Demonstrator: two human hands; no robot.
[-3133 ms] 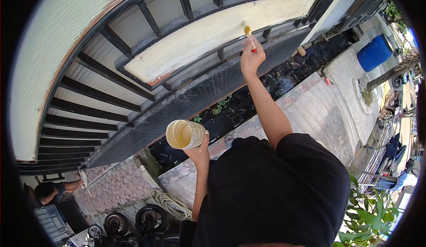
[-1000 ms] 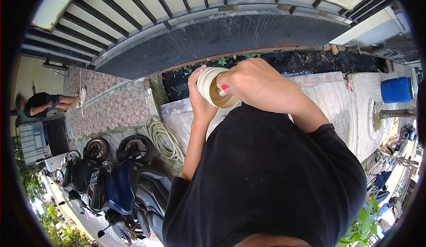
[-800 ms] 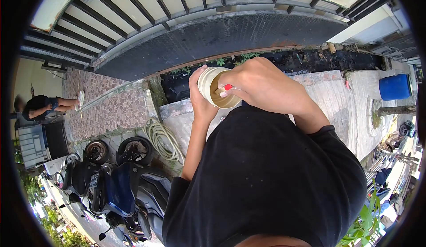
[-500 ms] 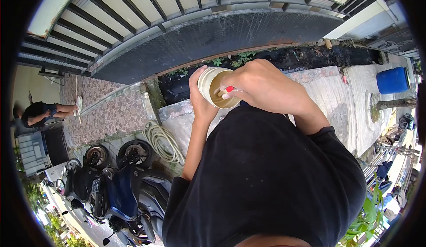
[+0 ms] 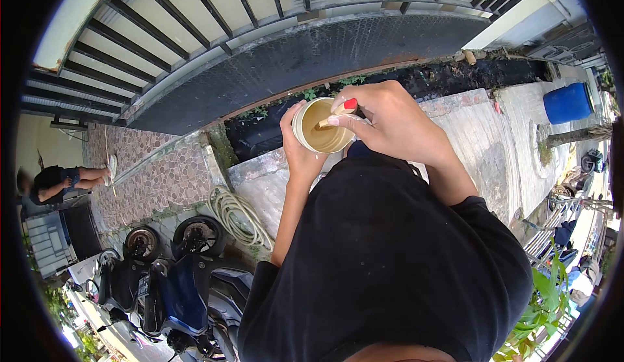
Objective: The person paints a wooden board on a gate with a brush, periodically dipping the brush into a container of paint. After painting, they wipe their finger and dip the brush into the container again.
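Note:
My left hand is wrapped round a cream-coloured paint can, holding it in front of my chest with its open top facing me. Inside, the walls and bottom show a tan-yellow coating. My right hand pinches a paintbrush between thumb and fingers. Its wooden handle has a red end, which sticks up past my fingers. The brush's lower part points into the can, and its dark tip shows near the inner wall.
A black gate stands ahead, with a dark drainage ditch along its foot. Parked motorcycles and a coiled hose are on the left. A blue barrel is at right. Another person stands far left.
My right hand has tipped back and drawn the brush a little out of the can, so more of the handle and the can's inside show. My left hand still holds the can.

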